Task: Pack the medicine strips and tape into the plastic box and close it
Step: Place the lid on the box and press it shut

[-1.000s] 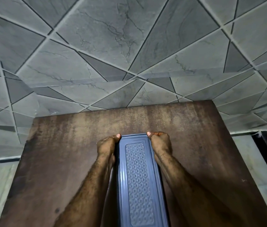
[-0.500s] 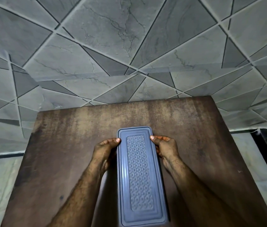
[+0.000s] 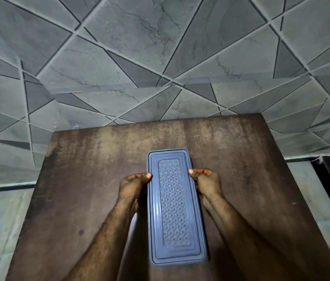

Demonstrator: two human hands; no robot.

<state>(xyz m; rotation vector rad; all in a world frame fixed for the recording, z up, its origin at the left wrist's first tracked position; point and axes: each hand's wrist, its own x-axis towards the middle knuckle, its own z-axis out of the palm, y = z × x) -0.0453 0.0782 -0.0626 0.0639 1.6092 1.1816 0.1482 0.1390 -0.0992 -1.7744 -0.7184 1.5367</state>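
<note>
The blue plastic box (image 3: 175, 207), its patterned lid (image 3: 174, 201) on, lies lengthwise on the brown desk (image 3: 79, 189) between my hands. My left hand (image 3: 132, 184) grips its left edge, my right hand (image 3: 207, 182) its right edge, thumbs on the rim.

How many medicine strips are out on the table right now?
0. Only the closed box sits on the table, held between the left hand and right hand. Any strips inside are hidden by the lid.
</note>
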